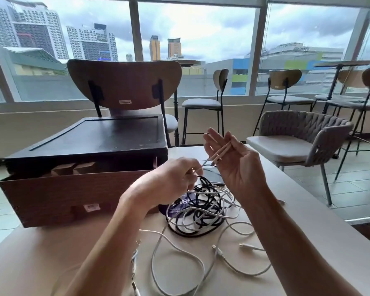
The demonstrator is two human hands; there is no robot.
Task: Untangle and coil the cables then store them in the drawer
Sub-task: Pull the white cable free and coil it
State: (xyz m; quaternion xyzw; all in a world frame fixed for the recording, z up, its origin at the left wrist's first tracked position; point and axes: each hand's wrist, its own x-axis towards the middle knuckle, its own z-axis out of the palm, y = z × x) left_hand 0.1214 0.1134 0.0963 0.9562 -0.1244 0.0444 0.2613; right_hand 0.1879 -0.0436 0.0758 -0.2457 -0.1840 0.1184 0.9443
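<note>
My left hand point(171, 180) pinched the beige cable point(222, 152), its loops slanting up-right across my flat right hand point(240, 170); the drawer point(73, 195) held brown blocks point(62, 168).

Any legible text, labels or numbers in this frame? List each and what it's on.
Purple card under the cables: white print, upside down and partly covered, not legible.
Drawer sticker: too small to read.
Chair sticker: blurred.
Building sign outside the window: blurred.
Nothing reads cleanly.
</note>
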